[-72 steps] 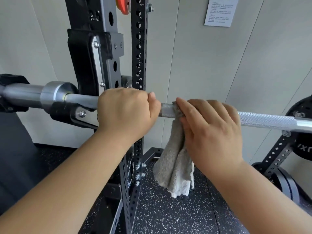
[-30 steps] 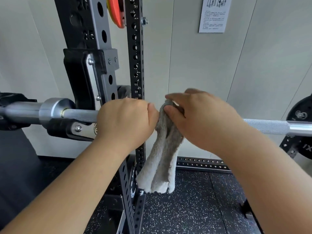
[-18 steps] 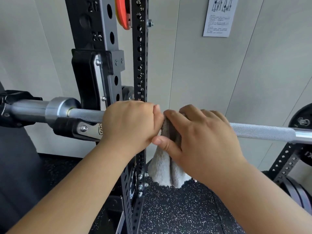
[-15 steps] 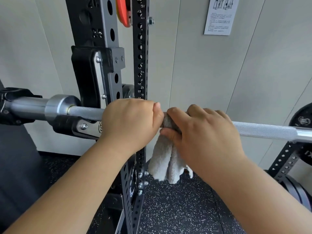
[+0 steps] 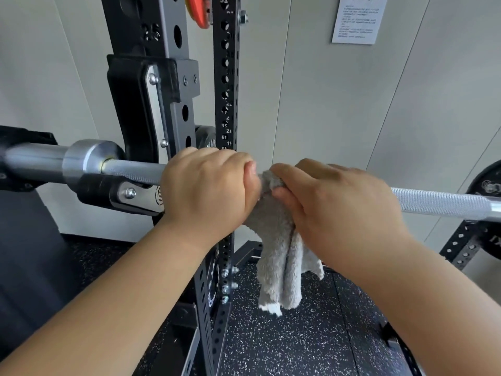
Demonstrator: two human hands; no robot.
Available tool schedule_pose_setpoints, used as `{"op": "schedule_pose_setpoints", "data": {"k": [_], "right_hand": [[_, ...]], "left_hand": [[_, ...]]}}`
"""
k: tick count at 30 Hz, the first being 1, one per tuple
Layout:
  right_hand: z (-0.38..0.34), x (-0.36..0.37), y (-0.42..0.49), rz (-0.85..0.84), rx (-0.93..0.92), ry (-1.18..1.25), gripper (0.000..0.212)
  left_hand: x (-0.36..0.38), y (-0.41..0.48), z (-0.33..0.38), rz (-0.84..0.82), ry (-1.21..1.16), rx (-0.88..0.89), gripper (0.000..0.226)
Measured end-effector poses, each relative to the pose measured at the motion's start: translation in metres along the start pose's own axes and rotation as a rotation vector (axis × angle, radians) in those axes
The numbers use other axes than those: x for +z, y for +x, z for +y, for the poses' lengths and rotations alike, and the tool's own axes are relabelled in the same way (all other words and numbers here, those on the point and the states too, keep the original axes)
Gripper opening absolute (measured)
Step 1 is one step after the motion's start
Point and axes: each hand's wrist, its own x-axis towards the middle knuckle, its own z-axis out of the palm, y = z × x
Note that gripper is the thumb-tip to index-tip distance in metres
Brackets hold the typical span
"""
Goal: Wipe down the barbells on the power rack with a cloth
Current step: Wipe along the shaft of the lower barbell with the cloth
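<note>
1. The barbell (image 5: 439, 202) runs across the view from left to right. Near its left end it rests in a black hook (image 5: 127, 192) fixed to the rack (image 5: 226, 77).
2. The left hand (image 5: 208, 187) is clenched round the barbell's shaft just right of the hook, with the knuckles up and the fingers curled over the top.
3. The right hand (image 5: 339, 204) is just beside it on the right and grasps a grey cloth (image 5: 282, 256). Its forefinger and thumb pinch the bunched top of the cloth against the shaft.
4. The two hands almost touch, and a small fold of cloth shows between them.
5. The rest of the cloth hangs loose below the bar in soft folds, its lower edge free above the floor (image 5: 284, 346).
6. Left of the left hand, the bare shaft meets a shiny steel collar (image 5: 90, 161). A thicker sleeve runs on from there to the left edge of the view.
7. Right of the right hand, the rough-patterned shaft is uncovered. A black weight plate (image 5: 481, 175) shows in part near that end, and I cannot tell whether it sits on this bar.
8. The rack's black uprights have rows of holes and white numbers.
9. An orange piece (image 5: 199, 12) shows at the top beside the uprights, too cut off to identify.
10. A printed sheet (image 5: 355, 19) hangs on the pale wall behind, too blurred to read.
11. The floor is black with white specks.
</note>
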Motion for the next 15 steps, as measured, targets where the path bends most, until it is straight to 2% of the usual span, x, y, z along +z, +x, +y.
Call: {"op": "schedule_pose_setpoints", "data": {"k": [1, 3, 6, 9, 15], "right_hand": [[0.005, 0.000, -0.007, 0.032, -0.012, 0.022, 0.028], [0.011, -0.002, -0.021, 0.039, -0.016, 0.054, 0.036], [0.006, -0.009, -0.018, 0.020, 0.053, 0.041, 0.032], [-0.007, -0.004, 0.006, -0.031, 0.094, -0.021, 0.049], [0.001, 0.003, -0.009, 0.043, 0.050, 0.031, 0.040]], "left_hand": [[0.003, -0.002, -0.001, 0.025, 0.008, 0.011, 0.042], [0.008, -0.007, -0.002, 0.068, 0.023, 0.027, 0.046], [0.012, -0.010, -0.001, 0.098, 0.040, 0.033, 0.047], [0.010, -0.010, -0.001, 0.101, 0.037, 0.037, 0.046], [0.010, -0.011, 0.000, 0.101, 0.038, 0.019, 0.047]]}}
